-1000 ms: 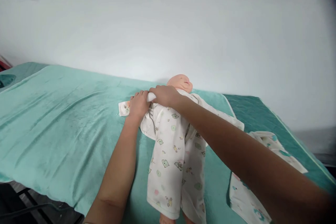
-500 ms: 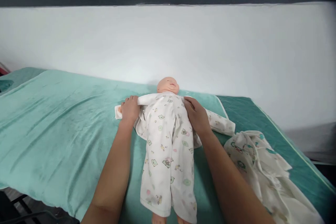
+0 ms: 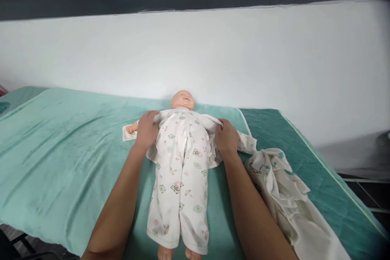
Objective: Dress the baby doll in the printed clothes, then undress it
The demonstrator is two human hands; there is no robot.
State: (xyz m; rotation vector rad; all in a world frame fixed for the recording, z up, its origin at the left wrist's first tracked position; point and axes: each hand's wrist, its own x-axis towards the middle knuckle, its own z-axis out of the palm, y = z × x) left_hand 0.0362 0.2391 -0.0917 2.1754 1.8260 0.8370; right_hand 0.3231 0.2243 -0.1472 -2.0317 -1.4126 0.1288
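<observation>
A baby doll [image 3: 183,100] lies on its back, head toward the wall, in white printed baby pants [image 3: 178,178] that reach up to its chest. Under and beside it spreads a white printed baby shirt [image 3: 215,154]. My left hand [image 3: 148,130] is closed around the shirt at the doll's arm on the left; the doll's small hand [image 3: 131,128] shows beyond it in the cuff. On the other side, my right hand [image 3: 227,136] grips the shirt's front edge and holds it raised off the doll. One shirt sleeve [image 3: 247,143] stretches out past my right hand.
A crumpled white printed cloth garment [image 3: 283,195] with straps lies to the right, beside my forearm. A light green blanket [image 3: 76,150] covers the bed, over a darker green sheet [image 3: 265,124]. The white wall [image 3: 195,53] stands behind the doll's head.
My right hand, which lay against the doll's side, now grips the shirt edge and lifts it outward. My left hand stays at the doll's arm. The view has shifted slightly.
</observation>
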